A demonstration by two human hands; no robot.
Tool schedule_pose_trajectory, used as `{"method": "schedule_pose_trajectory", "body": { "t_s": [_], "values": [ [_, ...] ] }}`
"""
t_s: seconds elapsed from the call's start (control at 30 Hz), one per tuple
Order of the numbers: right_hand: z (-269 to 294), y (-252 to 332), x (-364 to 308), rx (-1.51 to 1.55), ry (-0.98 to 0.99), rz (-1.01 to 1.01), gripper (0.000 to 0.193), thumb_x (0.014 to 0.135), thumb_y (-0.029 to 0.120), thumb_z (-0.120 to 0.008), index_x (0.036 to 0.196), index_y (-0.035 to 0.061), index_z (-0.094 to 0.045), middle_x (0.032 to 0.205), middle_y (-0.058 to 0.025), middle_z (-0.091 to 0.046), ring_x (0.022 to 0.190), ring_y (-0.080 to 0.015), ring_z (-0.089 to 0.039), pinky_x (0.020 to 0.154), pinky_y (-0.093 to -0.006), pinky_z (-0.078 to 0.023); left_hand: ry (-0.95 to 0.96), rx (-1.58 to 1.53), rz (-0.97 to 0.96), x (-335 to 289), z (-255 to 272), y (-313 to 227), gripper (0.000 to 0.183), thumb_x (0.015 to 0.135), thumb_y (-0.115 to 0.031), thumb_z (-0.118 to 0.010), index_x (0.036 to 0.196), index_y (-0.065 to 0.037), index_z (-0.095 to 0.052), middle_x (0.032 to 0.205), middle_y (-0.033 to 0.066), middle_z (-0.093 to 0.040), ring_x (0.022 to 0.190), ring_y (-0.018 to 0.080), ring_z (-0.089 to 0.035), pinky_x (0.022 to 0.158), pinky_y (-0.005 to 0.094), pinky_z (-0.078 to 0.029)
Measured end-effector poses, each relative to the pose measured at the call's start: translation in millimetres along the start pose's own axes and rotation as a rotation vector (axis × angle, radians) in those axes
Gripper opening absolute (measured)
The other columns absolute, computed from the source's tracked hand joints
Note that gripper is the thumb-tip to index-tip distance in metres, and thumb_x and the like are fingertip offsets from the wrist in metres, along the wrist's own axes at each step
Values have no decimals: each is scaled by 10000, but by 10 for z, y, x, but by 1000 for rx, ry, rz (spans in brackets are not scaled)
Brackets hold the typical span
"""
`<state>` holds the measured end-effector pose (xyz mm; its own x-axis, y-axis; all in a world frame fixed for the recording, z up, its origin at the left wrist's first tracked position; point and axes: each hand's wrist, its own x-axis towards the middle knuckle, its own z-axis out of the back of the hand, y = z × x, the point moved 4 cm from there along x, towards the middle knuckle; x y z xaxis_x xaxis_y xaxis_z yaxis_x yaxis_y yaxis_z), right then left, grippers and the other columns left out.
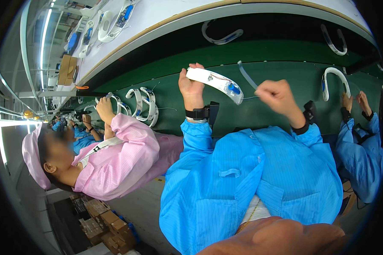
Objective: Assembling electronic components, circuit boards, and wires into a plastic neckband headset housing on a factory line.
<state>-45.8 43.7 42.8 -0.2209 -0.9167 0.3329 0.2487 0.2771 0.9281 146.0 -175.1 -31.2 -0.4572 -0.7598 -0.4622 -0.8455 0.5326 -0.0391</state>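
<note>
In the head view, the person's left hand [191, 88] holds one end of a white curved part [215, 80]. The fingers are wrapped round that end, with the tips behind it. The part is up over the green table [247, 117], closer to the far edge than the near edge. Its open side, with a blue piece [233, 88] inside, can be seen, maybe held this way so the person can look in.

The right hand [276, 97] is curled up small. It seems to pinch the bottom of a pale strip [247, 76], but the fingertips are hidden. A thin wire [251, 97] goes from the part's free end to this hand. The hands are apart, perhaps to give the wire room.

More white curved pieces [154, 111] stand toward the table's left end, and a white loop [325, 87] is toward the right end, maybe set aside to leave the middle free.
</note>
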Motion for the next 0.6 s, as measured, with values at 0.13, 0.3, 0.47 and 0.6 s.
{"method": "schedule_pose_trajectory", "body": {
  "t_s": [0.13,0.3,0.47,0.6],
  "values": [
    [-344,-181,33,-70,179,65,95,800,103,-629,735,34,-621,557,-81,-534,429,-197,-473,431,-289,-342,-55,22,36,-17,-32,175,366,995,-301,-345,934,44,-451,799,126,-542,785,245,-538,799,394,-501],
    [-401,-293,122,69,354,12,131,812,120,-622,722,25,-614,552,-69,-530,449,-152,-471,449,-290,-345,-59,79,105,-42,-13,348,335,992,-283,-377,920,34,-459,798,117,-541,774,237,-535,771,377,-507],
    [-370,-410,115,154,415,-40,148,826,124,-608,731,11,-609,531,-43,-490,476,-88,-430,454,-279,-327,-4,85,180,-84,-43,440,326,988,-281,-390,902,25,-467,791,113,-537,749,230,-535,757,367,-507],
    [-337,-506,73,142,413,-135,149,830,125,-612,737,8,-619,544,-19,-487,493,-70,-406,462,-259,-307,36,85,207,-125,-83,485,313,986,-274,-395,893,17,-466,784,109,-531,730,226,-532,753,369,-504]
  ]
}}
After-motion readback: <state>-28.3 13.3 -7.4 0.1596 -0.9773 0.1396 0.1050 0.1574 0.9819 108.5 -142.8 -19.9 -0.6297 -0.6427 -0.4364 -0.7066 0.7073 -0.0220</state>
